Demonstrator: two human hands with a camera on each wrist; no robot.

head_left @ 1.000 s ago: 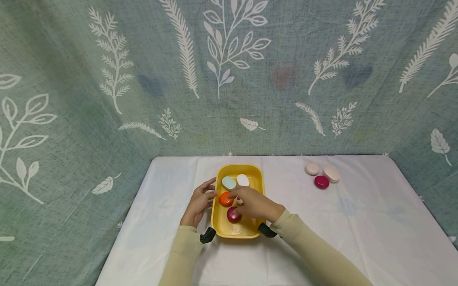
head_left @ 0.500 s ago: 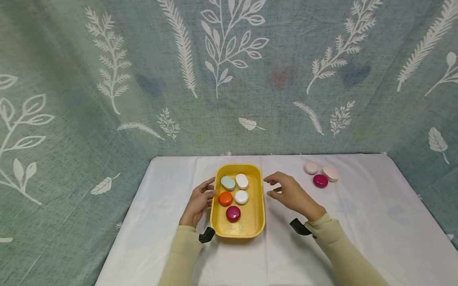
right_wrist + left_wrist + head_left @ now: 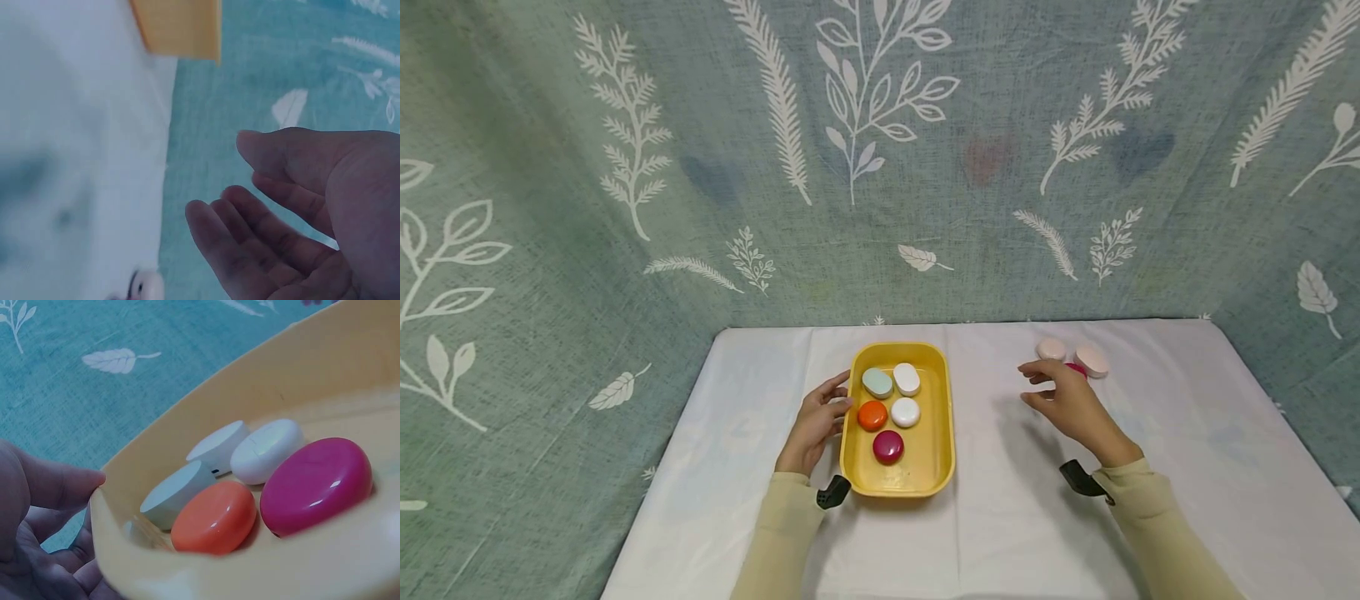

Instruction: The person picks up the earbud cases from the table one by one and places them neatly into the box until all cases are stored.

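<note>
In the head view a yellow tray (image 3: 850, 467) holds several smooth, pebble-like pieces: a pale green one (image 3: 877, 382), a white oval (image 3: 907, 379), an orange one (image 3: 872, 415), a round white one (image 3: 906, 412) and a magenta one (image 3: 888, 447). My left hand (image 3: 812, 425) touches the tray's left side, its thumb at the rim in the left wrist view. My right hand (image 3: 1071, 408) hovers over the cloth at right with nothing between its loosely bent fingers. It partly hides a second magenta piece (image 3: 1078, 368), near two pale pink pieces, one round (image 3: 1051, 349) and one oval (image 3: 1092, 362).
A white cloth (image 3: 992, 533) covers the table. Behind it and at both sides hangs a green leaf-patterned curtain (image 3: 880, 267). Dark wrist cameras sit at the left cuff (image 3: 833, 492) and the right cuff (image 3: 1081, 479).
My right hand has left the tray and moved right to the loose pieces, uncovering the round white piece in the tray. My left hand has stayed at the tray's side.
</note>
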